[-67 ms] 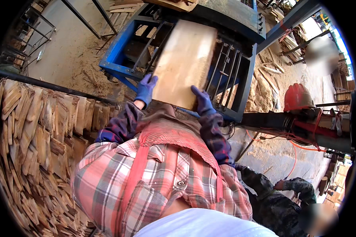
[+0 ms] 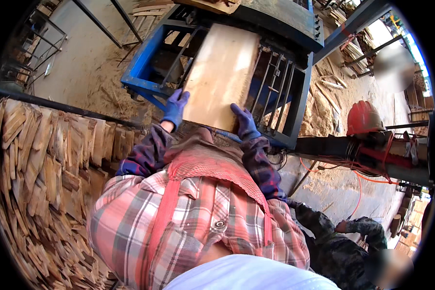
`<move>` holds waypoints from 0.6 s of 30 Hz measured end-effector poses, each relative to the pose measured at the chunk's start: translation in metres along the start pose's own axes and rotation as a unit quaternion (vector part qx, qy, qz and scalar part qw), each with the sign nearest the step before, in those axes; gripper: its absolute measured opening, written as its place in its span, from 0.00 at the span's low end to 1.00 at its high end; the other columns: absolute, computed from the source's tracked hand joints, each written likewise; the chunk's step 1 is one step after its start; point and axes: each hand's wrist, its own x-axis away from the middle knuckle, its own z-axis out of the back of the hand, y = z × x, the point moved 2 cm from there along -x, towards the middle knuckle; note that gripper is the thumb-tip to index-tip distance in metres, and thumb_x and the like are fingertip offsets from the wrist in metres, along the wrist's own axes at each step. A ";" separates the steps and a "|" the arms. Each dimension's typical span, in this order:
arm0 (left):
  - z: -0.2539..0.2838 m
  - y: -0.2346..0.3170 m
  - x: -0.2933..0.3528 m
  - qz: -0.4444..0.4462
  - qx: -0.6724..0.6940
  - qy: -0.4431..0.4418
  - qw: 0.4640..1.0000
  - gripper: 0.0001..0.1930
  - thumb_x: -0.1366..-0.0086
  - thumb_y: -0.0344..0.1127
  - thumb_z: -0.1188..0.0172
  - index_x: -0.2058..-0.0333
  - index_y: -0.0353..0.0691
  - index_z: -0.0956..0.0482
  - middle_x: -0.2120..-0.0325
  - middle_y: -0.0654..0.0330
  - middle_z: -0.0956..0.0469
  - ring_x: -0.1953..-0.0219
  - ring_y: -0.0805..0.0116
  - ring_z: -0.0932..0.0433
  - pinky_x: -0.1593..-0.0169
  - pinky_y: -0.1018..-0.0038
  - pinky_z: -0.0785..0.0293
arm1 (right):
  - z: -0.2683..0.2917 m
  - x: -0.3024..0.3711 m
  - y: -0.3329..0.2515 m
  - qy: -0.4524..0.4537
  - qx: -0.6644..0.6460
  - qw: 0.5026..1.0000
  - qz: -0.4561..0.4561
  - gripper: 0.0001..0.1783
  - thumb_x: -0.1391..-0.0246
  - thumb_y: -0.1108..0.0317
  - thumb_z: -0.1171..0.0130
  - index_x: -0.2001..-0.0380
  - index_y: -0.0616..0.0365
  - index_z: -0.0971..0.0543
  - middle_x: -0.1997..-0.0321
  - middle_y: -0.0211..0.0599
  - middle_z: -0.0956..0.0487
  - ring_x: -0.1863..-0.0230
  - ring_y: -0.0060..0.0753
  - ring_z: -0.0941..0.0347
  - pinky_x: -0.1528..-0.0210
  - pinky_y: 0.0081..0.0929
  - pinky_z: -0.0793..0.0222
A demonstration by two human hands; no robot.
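Observation:
A wide pale wooden board (image 2: 221,72) lies lengthwise on the blue machine frame (image 2: 145,63), its far end close to the machine's dark housing. My left hand (image 2: 175,108), in a blue-purple glove, grips the board's left edge near the near end. On the opposite edge, my right hand (image 2: 245,122), gloved alike, holds the board with its thumb on top. The fingers beneath the board are hidden. Metal bars (image 2: 275,92) run along the frame to the right of the board.
Stacked wood strips (image 2: 43,179) fill the left side. A red hard hat (image 2: 364,118) rests on a dark beam (image 2: 333,151) at the right. Another person in camouflage clothing (image 2: 333,246) is at the lower right. Sawdust and scraps (image 2: 331,87) lie on the floor.
The board has swung slightly to the left, and both hands have shifted a little left with it. Their hold looks the same.

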 end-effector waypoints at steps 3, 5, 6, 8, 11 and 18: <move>0.027 -0.021 -0.040 0.033 0.052 -0.041 0.997 0.18 0.30 0.42 0.38 0.48 0.36 0.20 0.59 0.65 0.19 0.59 0.77 0.26 0.52 0.76 0.28 | -0.041 0.005 -0.021 0.009 0.099 0.989 0.113 0.36 0.47 0.57 0.31 0.40 0.66 0.30 0.47 0.42 0.23 0.51 0.36 0.24 0.46 0.32 0.28; 0.032 -0.009 -0.067 -0.004 -0.047 -0.086 0.995 0.21 0.30 0.45 0.39 0.48 0.35 0.20 0.59 0.62 0.17 0.58 0.75 0.25 0.51 0.74 0.28 | -0.076 0.027 -0.043 0.042 0.223 0.944 0.238 0.44 0.50 0.55 0.29 0.36 0.67 0.35 0.40 0.49 0.28 0.44 0.40 0.28 0.41 0.35 0.30; 0.006 0.016 -0.066 -0.034 -0.086 -0.078 0.993 0.22 0.30 0.48 0.39 0.48 0.35 0.20 0.59 0.59 0.16 0.59 0.74 0.25 0.50 0.73 0.28 | -0.060 0.036 -0.051 0.051 0.336 0.903 0.263 0.45 0.51 0.54 0.28 0.36 0.67 0.35 0.37 0.54 0.31 0.40 0.45 0.31 0.39 0.37 0.33; 0.004 0.016 -0.086 -0.031 -0.085 -0.061 0.994 0.22 0.31 0.48 0.38 0.48 0.35 0.20 0.59 0.60 0.16 0.59 0.73 0.25 0.51 0.73 0.28 | -0.061 0.030 -0.045 0.060 0.557 0.771 0.303 0.48 0.53 0.52 0.28 0.35 0.67 0.37 0.32 0.65 0.38 0.33 0.56 0.38 0.33 0.41 0.38; 0.006 0.021 -0.101 -0.025 -0.105 -0.064 0.992 0.23 0.31 0.49 0.38 0.48 0.35 0.20 0.59 0.60 0.16 0.59 0.74 0.25 0.52 0.72 0.28 | -0.060 0.017 -0.045 0.079 0.620 0.715 0.312 0.47 0.57 0.52 0.26 0.36 0.60 0.34 0.28 0.69 0.43 0.31 0.66 0.40 0.32 0.48 0.38; -0.046 0.009 -0.098 -0.310 -0.386 0.118 0.861 0.13 0.36 0.43 0.41 0.68 0.36 0.23 0.69 0.44 0.21 0.65 0.41 0.21 0.60 0.53 0.25 | -0.022 -0.007 -0.029 0.146 0.722 0.598 0.315 0.44 0.60 0.51 0.27 0.38 0.50 0.29 0.29 0.52 0.35 0.30 0.56 0.40 0.27 0.49 0.51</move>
